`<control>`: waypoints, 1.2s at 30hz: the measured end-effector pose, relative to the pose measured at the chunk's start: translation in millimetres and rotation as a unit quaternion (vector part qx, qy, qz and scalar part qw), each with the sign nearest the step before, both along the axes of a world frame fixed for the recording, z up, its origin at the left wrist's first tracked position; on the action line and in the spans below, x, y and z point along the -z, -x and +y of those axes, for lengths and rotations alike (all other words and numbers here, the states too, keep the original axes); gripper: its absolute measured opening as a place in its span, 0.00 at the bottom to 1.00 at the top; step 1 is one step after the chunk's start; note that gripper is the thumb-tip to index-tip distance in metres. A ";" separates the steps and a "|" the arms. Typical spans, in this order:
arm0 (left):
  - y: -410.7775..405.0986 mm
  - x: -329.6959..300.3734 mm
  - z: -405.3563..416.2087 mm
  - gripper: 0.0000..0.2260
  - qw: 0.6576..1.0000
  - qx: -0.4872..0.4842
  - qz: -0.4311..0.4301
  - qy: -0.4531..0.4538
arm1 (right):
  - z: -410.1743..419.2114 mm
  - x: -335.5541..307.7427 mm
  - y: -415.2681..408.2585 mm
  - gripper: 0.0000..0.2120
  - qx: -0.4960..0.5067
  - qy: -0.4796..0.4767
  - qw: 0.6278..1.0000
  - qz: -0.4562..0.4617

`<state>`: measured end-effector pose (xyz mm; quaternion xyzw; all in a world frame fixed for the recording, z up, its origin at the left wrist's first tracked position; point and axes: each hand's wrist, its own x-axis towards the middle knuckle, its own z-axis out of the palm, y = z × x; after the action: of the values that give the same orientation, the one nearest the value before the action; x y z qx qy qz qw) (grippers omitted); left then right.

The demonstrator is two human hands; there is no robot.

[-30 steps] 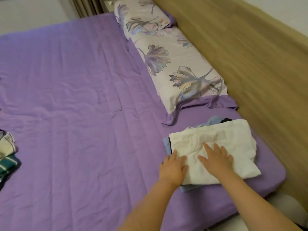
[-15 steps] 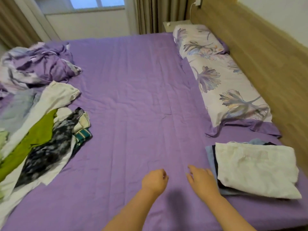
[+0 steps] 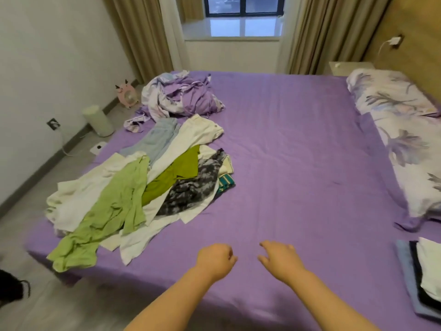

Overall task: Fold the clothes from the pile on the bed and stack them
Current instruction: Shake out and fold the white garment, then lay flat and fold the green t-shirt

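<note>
While both your hands hang over the bare purple bed sheet (image 3: 298, 163) and hold nothing, you are between garments: your left hand (image 3: 216, 260) is curled into a loose fist, and your right hand (image 3: 279, 258) has its fingers relaxed and spread. The pile (image 3: 133, 185) of unfolded clothes lies on the sheet's left part, and the folded stack (image 3: 422, 278) at its right edge. I judge your next move is to reach left and take the garment on top, perhaps the light green one (image 3: 112, 206).
</note>
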<state>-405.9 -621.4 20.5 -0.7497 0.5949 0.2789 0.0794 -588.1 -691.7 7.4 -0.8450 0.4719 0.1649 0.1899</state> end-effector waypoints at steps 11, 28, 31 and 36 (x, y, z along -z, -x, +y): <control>-116.2 -23.3 62.4 0.16 0.990 -0.143 -0.007 0.014 | 16.0 -40.8 -142.0 0.23 -0.141 0.020 0.990 -0.022; -216.2 -27.7 44.5 0.15 0.945 -0.324 -0.002 0.038 | -50.4 -45.9 -279.3 0.19 -0.267 0.015 0.961 -0.063; -251.6 -21.1 28.9 0.16 0.946 -0.321 0.006 0.036 | -63.2 -38.9 -314.2 0.21 -0.259 -0.015 0.963 -0.069; -331.3 -8.8 -9.2 0.15 0.956 -0.290 0.019 0.031 | -87.7 -20.2 -389.2 0.22 -0.218 -0.055 0.972 -0.072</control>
<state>-74.6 -630.6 29.3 -0.8865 0.3621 0.2853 -0.0395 -198.9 -779.4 27.7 -0.9256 0.2513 0.1669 0.2288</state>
